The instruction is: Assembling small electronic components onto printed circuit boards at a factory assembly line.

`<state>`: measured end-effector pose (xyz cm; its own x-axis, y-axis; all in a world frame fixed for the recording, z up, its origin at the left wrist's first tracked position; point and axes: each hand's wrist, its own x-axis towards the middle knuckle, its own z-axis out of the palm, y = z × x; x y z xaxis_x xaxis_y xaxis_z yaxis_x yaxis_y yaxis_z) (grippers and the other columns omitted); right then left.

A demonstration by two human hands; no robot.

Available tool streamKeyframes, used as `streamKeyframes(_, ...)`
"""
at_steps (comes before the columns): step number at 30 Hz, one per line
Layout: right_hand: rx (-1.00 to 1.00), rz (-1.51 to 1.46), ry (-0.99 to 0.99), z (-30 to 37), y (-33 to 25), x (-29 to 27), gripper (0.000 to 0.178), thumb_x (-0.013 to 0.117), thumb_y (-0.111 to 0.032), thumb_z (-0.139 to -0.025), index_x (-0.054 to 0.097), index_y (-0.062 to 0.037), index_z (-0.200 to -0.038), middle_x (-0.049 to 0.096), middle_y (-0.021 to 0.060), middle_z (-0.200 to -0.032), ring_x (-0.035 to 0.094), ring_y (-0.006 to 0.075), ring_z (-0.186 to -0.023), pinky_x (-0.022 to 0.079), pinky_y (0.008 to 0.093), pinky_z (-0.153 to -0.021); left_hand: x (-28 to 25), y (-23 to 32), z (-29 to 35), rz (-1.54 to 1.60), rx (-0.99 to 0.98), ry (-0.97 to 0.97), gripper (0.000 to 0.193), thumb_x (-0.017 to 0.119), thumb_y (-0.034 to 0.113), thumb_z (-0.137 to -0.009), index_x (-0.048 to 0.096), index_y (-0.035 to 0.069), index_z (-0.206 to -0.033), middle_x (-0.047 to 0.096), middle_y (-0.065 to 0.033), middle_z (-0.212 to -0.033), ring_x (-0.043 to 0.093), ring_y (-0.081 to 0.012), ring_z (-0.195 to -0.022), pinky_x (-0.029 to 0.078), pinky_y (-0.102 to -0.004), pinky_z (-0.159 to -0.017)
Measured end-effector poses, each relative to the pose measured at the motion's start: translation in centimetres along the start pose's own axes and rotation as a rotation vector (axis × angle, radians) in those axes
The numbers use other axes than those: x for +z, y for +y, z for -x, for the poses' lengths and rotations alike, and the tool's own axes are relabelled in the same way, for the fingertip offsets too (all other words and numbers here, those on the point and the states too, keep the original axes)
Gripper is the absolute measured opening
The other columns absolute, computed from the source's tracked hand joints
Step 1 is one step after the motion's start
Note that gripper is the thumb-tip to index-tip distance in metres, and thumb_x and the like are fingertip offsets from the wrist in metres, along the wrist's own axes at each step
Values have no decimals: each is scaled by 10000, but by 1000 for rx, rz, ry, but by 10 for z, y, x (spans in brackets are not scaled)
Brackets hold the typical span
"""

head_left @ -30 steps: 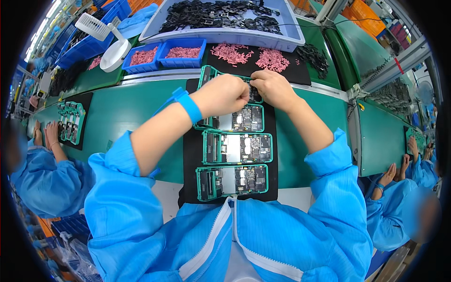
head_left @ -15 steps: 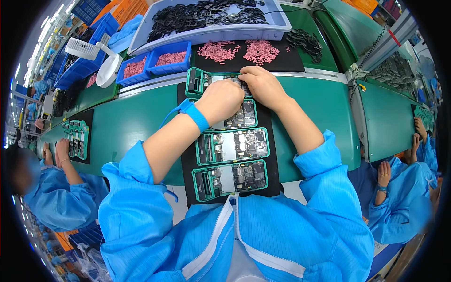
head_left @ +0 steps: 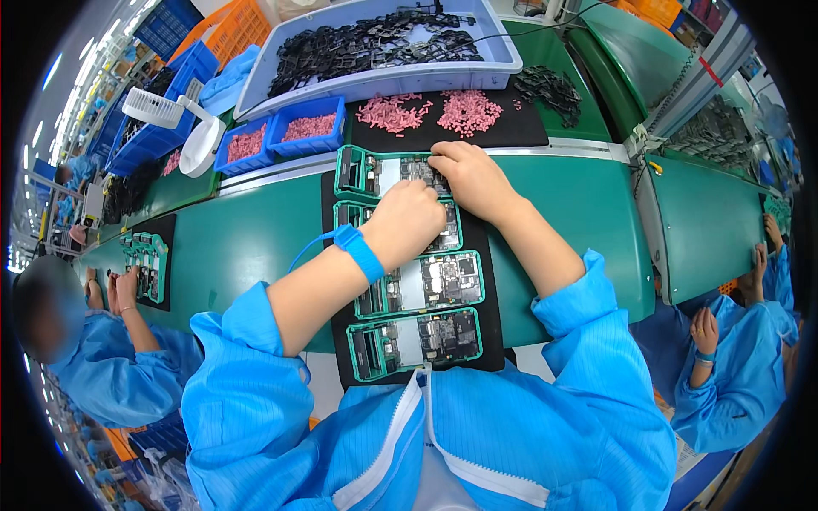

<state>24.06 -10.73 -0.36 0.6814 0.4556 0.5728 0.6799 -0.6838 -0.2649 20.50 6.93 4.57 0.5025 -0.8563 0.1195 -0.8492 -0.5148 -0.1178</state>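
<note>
Four green-framed electronic units with bare circuit boards lie in a column on a black mat [head_left: 494,351]. My left hand [head_left: 407,220], a blue strap [head_left: 359,253] round its wrist, is closed over the second unit from the far end [head_left: 451,232]; what its fingers pinch, if anything, is hidden. At the right end of the farthest unit [head_left: 388,173], my right hand [head_left: 474,177] has its fingers bent down onto the board. Its fingertips are partly hidden. Nearer to me lie the third unit [head_left: 443,279] and the nearest unit [head_left: 426,341].
Beyond the green bench [head_left: 562,221], two piles of small pink pieces [head_left: 470,112] lie on a dark mat. Blue bins [head_left: 308,128] hold more. A large tub [head_left: 383,83] contains black parts. A white fan [head_left: 202,145] stands left. Co-workers [head_left: 111,358] sit on both sides.
My left hand has moved nearer to me, from the farthest unit to the second. The right hand stays at the farthest unit. The whole view has shifted slightly.
</note>
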Motion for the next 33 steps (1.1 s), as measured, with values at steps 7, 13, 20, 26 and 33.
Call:
streamKeyframes(7,463,-83,167,-5,47,-11,75,619,-55,-777,640,-55,-848,629,127,-856,616,324,-851,503,422,-751,-49,-38,8,391,-110,-289,91,621,86,-760,689,28,-778,643,-141,-793,628,-312,-791,513,-391,-740)
streamKeyframes(13,472,16,-18,-7,71,-14,62,636,-120,-784,649,-93,-838,628,114,-843,620,315,-844,502,423,-730,-126,-78,-25,395,-142,29,69,671,45,-728,667,6,-785,638,-128,-711,642,-254,-668,506,-332,-615)
streamKeyframes(20,290,153,-49,-10,69,-6,61,575,-62,-785,588,-33,-837,604,152,-867,598,338,-866,490,438,-735,-12,-111,-98,347,-50,-42,100,640,120,-753,689,80,-830,678,-138,-794,656,-323,-794,523,-418,-736)
streamKeyframes(26,372,242,-97,-5,62,-10,120,584,-60,-748,592,-3,-853,619,178,-886,608,343,-872,501,432,-759,36,-104,-126,263,48,10,80,667,140,-753,689,117,-826,659,-94,-890,638,-296,-887,517,-413,-770)
streamKeyframes(33,428,244,-67,-8,67,-13,106,592,-104,-765,619,-6,-792,640,176,-832,635,336,-812,516,433,-743,45,-108,-130,252,177,47,89,654,126,-764,653,65,-829,627,-104,-857,618,-304,-870,500,-413,-770)
